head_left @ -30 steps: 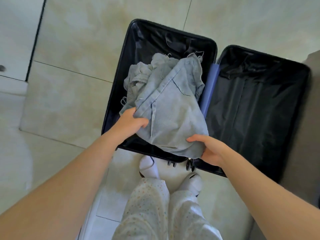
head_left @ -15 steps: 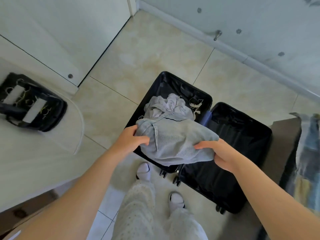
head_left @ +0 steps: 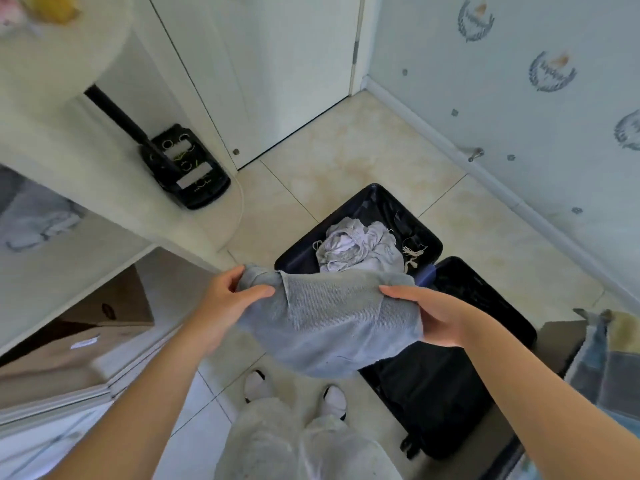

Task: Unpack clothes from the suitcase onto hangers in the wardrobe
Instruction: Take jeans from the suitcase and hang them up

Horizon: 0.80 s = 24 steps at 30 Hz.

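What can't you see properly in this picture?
All in the head view:
- Near part of the suitcase: hidden behind the grey garment.
- Fingers of the right hand: tucked under that garment.
- Patterned cloth: cut off by the right edge.
- Cardboard box: blurred, label unreadable.

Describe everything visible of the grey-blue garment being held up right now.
The grey-blue garment looks like soft, terry-like fabric, with a seam near the left hand. Bunched and sagging, it hangs between that hand and the right hand, each gripping one end. It is held in the air over the open suitcase, clear of the pale crumpled clothes lying inside.
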### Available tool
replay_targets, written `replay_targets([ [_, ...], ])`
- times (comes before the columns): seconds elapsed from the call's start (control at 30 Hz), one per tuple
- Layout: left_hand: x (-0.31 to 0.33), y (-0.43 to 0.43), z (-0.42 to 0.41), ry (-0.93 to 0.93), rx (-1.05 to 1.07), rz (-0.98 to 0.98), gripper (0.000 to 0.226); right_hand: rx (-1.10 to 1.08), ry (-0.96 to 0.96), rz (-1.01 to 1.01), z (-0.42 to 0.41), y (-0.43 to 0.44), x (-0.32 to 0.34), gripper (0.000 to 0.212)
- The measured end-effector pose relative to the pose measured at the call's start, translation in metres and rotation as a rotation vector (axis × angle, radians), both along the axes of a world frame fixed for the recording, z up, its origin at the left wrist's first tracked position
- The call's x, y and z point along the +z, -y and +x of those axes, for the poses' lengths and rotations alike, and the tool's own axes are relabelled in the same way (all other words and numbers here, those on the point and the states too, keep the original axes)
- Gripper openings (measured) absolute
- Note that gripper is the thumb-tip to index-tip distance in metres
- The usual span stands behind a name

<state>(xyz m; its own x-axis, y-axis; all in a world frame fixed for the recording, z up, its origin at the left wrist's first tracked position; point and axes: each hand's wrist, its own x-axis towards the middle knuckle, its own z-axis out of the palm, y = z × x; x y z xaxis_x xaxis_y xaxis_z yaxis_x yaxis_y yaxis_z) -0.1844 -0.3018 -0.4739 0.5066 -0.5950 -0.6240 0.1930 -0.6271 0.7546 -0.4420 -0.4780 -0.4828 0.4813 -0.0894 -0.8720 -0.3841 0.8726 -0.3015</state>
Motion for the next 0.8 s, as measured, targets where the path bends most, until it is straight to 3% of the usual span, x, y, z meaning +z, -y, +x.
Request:
replay_targets([
  [0.13,0.018,-0.051,-0.005,-0.093,0.214,0.053,0.066,0.117,-0.029,-0.007,0.023,-0.024,0.024,0.045],
  [0.27,0.034,-0.107,-0.004,-0.357,0.325,0.124,0.044,0.205,-0.081,-0.108,0.044,-0.059,0.043,0.043],
  [0.43,0.048,-0.188,0.002,-0.572,0.344,0.112,0.039,0.199,0.01,-0.238,0.065,-0.108,0.063,0.037],
  [0.6,0.065,-0.254,0.011,-0.517,0.389,-0.074,0.037,0.143,0.01,-0.383,0.086,-0.155,0.09,0.033],
  [0.73,0.085,-0.296,0.008,-0.374,0.438,-0.207,0.042,0.153,0.008,-0.424,0.089,-0.191,0.113,0.056],
  [0.8,0.102,-0.316,0.007,-0.321,0.42,-0.259,0.051,0.176,0.019,-0.451,0.091,-0.205,0.13,0.057],
])
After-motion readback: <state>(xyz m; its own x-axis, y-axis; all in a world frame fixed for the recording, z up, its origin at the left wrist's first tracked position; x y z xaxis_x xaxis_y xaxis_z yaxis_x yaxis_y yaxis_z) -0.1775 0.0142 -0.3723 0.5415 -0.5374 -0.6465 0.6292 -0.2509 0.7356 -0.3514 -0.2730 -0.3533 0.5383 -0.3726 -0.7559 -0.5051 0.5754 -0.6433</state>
